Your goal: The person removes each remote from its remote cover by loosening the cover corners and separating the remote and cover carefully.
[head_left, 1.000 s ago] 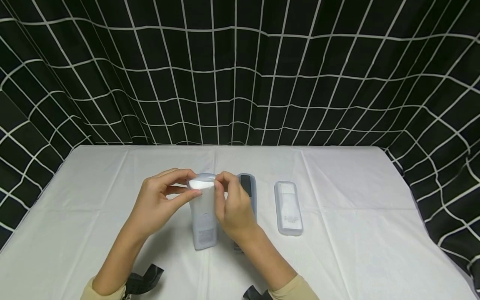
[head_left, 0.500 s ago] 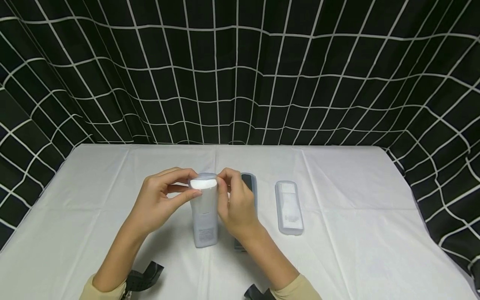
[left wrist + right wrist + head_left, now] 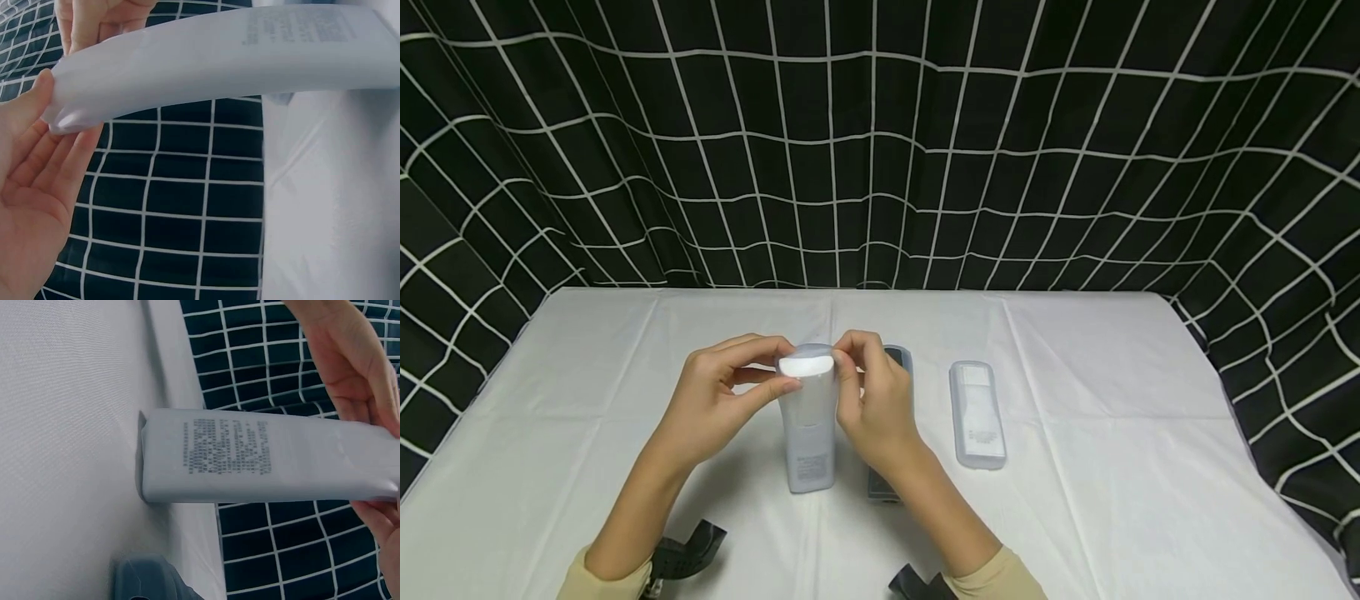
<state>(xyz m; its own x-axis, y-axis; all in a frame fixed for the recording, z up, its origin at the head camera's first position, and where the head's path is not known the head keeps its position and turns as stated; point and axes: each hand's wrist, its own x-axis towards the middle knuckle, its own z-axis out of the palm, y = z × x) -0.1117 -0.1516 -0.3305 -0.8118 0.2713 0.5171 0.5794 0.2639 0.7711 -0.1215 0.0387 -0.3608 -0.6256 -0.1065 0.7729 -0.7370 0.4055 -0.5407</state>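
Note:
A white remote control [image 3: 809,367] in a translucent soft cover [image 3: 810,437] stands upright, back side facing me, its lower end on the table. At the top, the remote's white end shows at the cover's mouth. My left hand [image 3: 711,400] pinches the cover's upper left edge between thumb and fingers. My right hand [image 3: 874,408] pinches the upper right edge of the cover with thumb and index finger. Small printed text marks the lower part of the cover [image 3: 228,447] in the right wrist view. Behind my right hand lies a dark-faced remote [image 3: 883,486], partly hidden.
Another white remote in a translucent cover [image 3: 978,417] lies back up to the right. A white cloth [image 3: 1112,500] with fold creases covers the table. Black curtain with a white grid [image 3: 880,167] surrounds the table's back and sides. Black straps [image 3: 688,554] hang at my wrists.
My right hand has shifted slightly right and up with the cover's edge, and the remote's white end shows more evenly across the top. The left hand has barely moved.

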